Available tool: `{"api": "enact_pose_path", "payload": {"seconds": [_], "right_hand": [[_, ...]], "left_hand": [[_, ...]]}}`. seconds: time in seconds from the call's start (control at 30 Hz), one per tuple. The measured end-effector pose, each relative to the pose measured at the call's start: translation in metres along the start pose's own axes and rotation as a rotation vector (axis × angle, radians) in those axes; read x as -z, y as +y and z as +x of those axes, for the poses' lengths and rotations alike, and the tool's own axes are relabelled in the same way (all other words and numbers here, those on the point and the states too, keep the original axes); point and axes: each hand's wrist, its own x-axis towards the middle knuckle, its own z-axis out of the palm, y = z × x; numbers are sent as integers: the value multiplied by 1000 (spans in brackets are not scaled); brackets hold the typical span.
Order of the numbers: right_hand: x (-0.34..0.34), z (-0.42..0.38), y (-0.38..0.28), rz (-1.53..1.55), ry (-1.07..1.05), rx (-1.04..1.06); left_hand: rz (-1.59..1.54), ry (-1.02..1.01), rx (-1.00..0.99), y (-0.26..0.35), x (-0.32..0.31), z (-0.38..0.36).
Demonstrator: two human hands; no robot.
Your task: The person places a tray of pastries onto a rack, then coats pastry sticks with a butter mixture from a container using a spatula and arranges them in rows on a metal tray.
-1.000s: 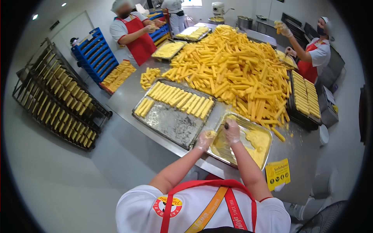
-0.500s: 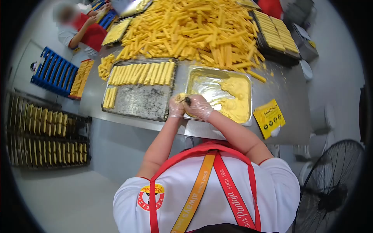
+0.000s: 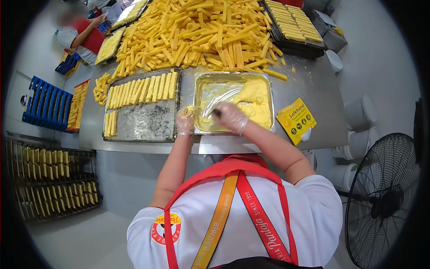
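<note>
My left hand [image 3: 184, 122], in a clear plastic glove, is closed around a yellow cake stick [image 3: 190, 109] between the baking tray and the metal pan. In my gloved right hand [image 3: 231, 117] is a black-handled spreader [image 3: 217, 113]; its blade is hard to make out over the pan. Pale yellow cream [image 3: 255, 92] is smeared across the steel pan [image 3: 195, 96], thickest on its right side. To the left, a dark baking tray [image 3: 148, 123] carries a row of coated sticks [image 3: 143, 89] along its far side and a few at its near left.
A large heap of yellow sticks [image 3: 192, 36] covers the table's far side. Stacked trays [image 3: 295, 45] stand at back right. A yellow glove packet [image 3: 296, 121] lies right of the pan. A fan [image 3: 385, 201] stands at right, a loaded rack [image 3: 53, 179] at left. Another person works at upper left.
My hands have moved apart: the right, with the spreader, is now over the pan, while the left stays at its left edge with the stick. The camera view has shifted.
</note>
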Motion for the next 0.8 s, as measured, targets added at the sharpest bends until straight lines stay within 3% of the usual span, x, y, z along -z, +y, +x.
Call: {"api": "enact_pose_path", "payload": {"seconds": [0.03,0.13,0.2,0.3,0.37,0.4,0.47,0.53,0.57,0.6,0.67,0.77,0.8], "right_hand": [[2,-6,-16,5,-169,-92],[9,-10,34,-132,7,-73],[42,3,81,-247,64,-449],[65,-5,73,-345,112,-316],[56,-24,37,-250,31,-39],[61,-32,13,-124,-92,-64],[72,-36,4,-98,-475,-280],[79,-33,32,-95,-421,-346],[81,-30,48,-119,-271,-350],[90,-25,57,-183,-269,-390],[97,-23,57,-228,-38,-254],[91,-33,61,-255,-93,-118],[91,-37,61,-253,-134,-112]], "left_hand": [[-74,-25,-12,-2,1,1],[-23,5,-47,-5,0,1],[-141,-21,7,-9,1,1],[-131,-13,16,-6,2,2],[170,-15,-9,-11,16,13],[323,-17,-22,-11,19,16],[678,95,-54,50,9,4],[908,147,-105,72,4,8],[912,166,-214,82,-3,10],[926,133,-345,89,-14,16],[951,68,-609,103,-44,33],[1040,-91,-555,112,-99,52],[948,-128,-745,92,-114,78]]}}
